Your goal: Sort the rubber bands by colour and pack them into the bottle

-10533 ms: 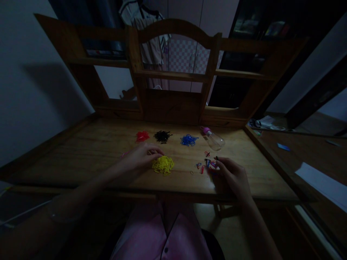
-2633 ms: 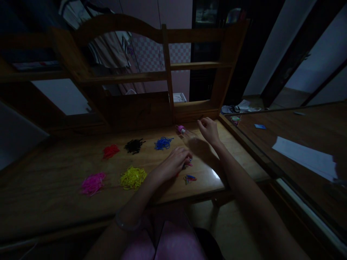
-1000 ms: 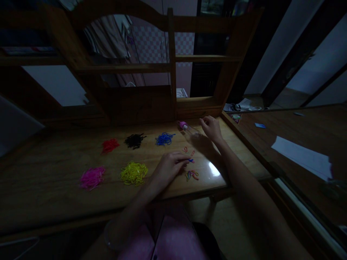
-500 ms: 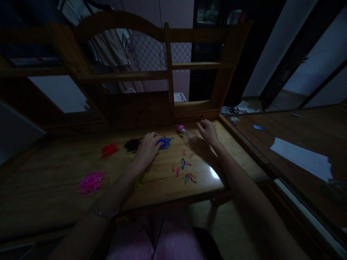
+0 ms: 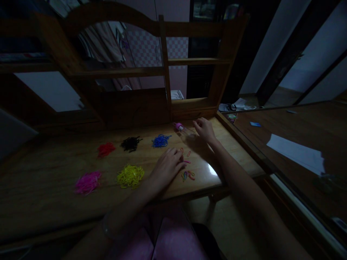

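My left hand [image 5: 168, 164] is low over the table, its fingers bent together at a group of loose rubber bands; what is between the fingertips is hidden. A pink rubber band [image 5: 187, 162] shows beside its fingertips. Just below lies a small cluster of mixed-colour rubber bands [image 5: 188, 176]. My right hand [image 5: 204, 129] is held with curled fingers beside a clear bottle with a pink cap [image 5: 179, 126], which lies on its side. Any thing inside those fingers cannot be seen. Farther left are piles of blue rubber bands [image 5: 161, 141] and yellow rubber bands [image 5: 130, 176].
More piles lie on the wooden table [image 5: 59, 159]: black rubber bands [image 5: 131, 143], red rubber bands [image 5: 106, 149] and pink rubber bands [image 5: 88, 182]. A wooden shelf frame [image 5: 166, 72] stands along the back. White papers [image 5: 295, 151] rest on the brown surface at right.
My left hand has moved from the blue pile toward me and right, onto the loose bands, uncovering the yellow pile. My right hand stays by the bottle. The view has shifted slightly.
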{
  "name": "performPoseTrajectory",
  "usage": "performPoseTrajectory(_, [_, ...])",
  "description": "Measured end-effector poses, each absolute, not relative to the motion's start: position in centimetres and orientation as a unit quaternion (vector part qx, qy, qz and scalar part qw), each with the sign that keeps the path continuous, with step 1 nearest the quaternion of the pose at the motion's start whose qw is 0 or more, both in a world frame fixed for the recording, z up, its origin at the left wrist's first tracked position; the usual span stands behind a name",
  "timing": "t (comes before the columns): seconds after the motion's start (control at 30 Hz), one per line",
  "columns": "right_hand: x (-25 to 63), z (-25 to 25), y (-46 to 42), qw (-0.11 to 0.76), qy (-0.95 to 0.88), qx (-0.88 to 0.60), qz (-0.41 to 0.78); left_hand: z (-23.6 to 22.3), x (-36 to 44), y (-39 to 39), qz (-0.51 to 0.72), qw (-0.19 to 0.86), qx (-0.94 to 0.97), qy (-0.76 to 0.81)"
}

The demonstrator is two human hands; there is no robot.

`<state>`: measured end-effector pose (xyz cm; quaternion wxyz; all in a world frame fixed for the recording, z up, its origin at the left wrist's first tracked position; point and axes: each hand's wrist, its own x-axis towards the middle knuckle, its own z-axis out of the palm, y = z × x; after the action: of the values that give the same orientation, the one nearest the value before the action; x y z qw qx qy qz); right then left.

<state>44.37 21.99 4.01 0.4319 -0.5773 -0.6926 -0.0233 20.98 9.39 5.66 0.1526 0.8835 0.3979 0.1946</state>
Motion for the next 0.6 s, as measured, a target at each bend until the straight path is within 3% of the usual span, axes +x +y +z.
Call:
performPoseTrajectory(0.17, [44.4, 4.0, 22.1, 0.433, -0.692, -0.577, -0.026, 5.0, 20.9, 9.7, 0.173, 0.136, 0.871, 0.439])
performPoseTrajectory(0.6, [44.4, 4.0, 22.2, 0.433, -0.687, -0.583, -0.032, 7.1, 19.5, 9.5, 0.198, 0.242, 0.845, 0.433])
